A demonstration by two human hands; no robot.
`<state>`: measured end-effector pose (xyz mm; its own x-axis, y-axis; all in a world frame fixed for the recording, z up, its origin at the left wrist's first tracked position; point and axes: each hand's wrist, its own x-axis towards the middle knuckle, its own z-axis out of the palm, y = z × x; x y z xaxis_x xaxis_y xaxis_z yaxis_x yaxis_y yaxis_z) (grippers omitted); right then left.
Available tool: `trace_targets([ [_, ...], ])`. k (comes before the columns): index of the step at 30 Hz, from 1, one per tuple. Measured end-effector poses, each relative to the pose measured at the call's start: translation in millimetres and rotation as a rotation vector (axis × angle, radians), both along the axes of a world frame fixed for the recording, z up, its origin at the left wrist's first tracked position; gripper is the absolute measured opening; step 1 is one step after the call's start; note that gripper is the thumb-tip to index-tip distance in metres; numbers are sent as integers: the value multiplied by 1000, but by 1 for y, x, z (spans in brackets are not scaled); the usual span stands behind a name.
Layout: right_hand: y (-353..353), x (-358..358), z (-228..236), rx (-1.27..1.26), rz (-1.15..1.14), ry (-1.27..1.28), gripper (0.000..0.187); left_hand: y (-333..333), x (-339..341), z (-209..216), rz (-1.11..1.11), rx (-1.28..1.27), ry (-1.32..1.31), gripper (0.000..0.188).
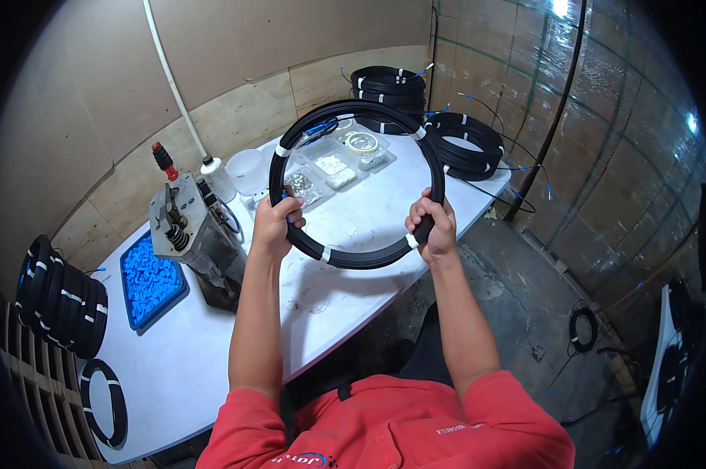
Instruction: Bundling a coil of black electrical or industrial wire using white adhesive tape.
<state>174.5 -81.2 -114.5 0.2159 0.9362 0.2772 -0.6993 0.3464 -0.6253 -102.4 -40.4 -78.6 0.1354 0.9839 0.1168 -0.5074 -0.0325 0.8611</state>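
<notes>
Between my two hands a coil of black cable [358,259] is held up above the white table, tilted toward me. White tape bands bind it at several spots. My left hand [275,222] is closed round the coil's left side, with a bit of blue showing by the fingers. On the lower right side, my right hand [433,224] wraps round the coil, close to a white band. Through the ring I see clear plastic trays, one with small white parts [333,170] and one with small metal parts [300,187].
A metal bench press [182,215] with a red-tipped lever stands left, beside a blue tray [183,291] of small blue pieces. Stacked black coils [388,84] and another pile [468,148] sit at the back. More coils [64,301] lie far left. The white table [321,313] has a curved front edge.
</notes>
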Motion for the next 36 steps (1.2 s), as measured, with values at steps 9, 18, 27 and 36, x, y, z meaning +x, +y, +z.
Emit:
trace_targets([
  [9, 3, 19, 15, -126, 70, -122, 13, 3, 0, 10, 12, 60, 227, 29],
  [18, -9, 12, 10, -40, 41, 11, 17, -1, 9, 4, 44, 118, 181, 41],
  [27, -7, -28, -1, 109, -33, 297, 20, -35, 83, -49, 4, 82, -288, 40],
  [36, 7, 4, -7, 83, 16, 70, 52, -21, 40, -13, 150, 16, -228, 23],
])
